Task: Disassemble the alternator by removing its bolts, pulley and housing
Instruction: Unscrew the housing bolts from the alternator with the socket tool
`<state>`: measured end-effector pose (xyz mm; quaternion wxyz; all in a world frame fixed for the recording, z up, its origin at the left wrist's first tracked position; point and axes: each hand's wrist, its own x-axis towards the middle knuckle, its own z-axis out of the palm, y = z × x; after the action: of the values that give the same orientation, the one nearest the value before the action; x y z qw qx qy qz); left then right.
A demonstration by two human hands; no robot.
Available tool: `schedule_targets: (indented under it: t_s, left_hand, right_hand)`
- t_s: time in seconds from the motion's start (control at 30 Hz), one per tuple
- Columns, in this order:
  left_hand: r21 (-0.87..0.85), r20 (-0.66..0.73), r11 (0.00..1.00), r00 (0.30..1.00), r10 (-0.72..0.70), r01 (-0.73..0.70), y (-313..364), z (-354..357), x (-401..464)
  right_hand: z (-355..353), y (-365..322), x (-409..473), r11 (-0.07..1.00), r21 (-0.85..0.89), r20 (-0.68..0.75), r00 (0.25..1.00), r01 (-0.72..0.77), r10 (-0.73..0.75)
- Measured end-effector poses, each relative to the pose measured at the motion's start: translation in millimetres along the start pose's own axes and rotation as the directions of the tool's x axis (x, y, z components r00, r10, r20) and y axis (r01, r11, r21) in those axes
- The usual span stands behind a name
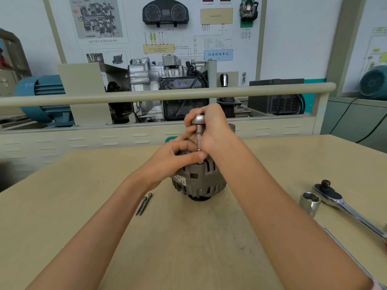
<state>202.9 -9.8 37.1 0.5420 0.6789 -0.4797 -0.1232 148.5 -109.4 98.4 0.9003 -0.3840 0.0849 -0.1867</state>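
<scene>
Both forearms reach in over the table [62, 206]. Right hand [211, 130] grips a small ratchet [199, 130] upright on the alternator [199, 181] at mid-table; left hand [173, 158] pinches its shaft. Two bolts [144, 204] lie just left.

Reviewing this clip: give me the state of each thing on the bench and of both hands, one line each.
alternator: upright on the table, housing still closed.
small ratchet driver: vertical, tip down on a bolt at the alternator's top.
right hand: grips the driver's head.
left hand: fingers pinch the driver's lower shaft.
two long bolts: already out, lying side by side left of the alternator.
large socket: loose, standing, unused.
large ratchet wrench: lying flat, unused.
</scene>
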Motion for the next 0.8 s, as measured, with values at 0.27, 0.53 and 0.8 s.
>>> schedule_targets:
  t_s: [0.27, 0.53, 0.8]
  left_hand:
    - [-0.035, 0.019, 0.999, 1.000, -0.012, 0.012, -1, -2, -1]
    - [0.002, 0.007, 1.000, 1.000, 0.002, -0.002, -6, -2, 2]
    - [0.015, 0.005, 1.000, 1.000, -0.006, 0.006, -5, -1, 1]
  right_hand:
    - [-7, -12, 10, 0.894, -0.163, 0.426, 0.787, -0.418, 0.446]
    - [2, 3, -4, 0.998, -0.058, 0.028, 0.999, 0.025, -0.024]
    - [8, 17, -7, 0.924, -0.175, -0.152, 0.918, 0.340, -0.366]
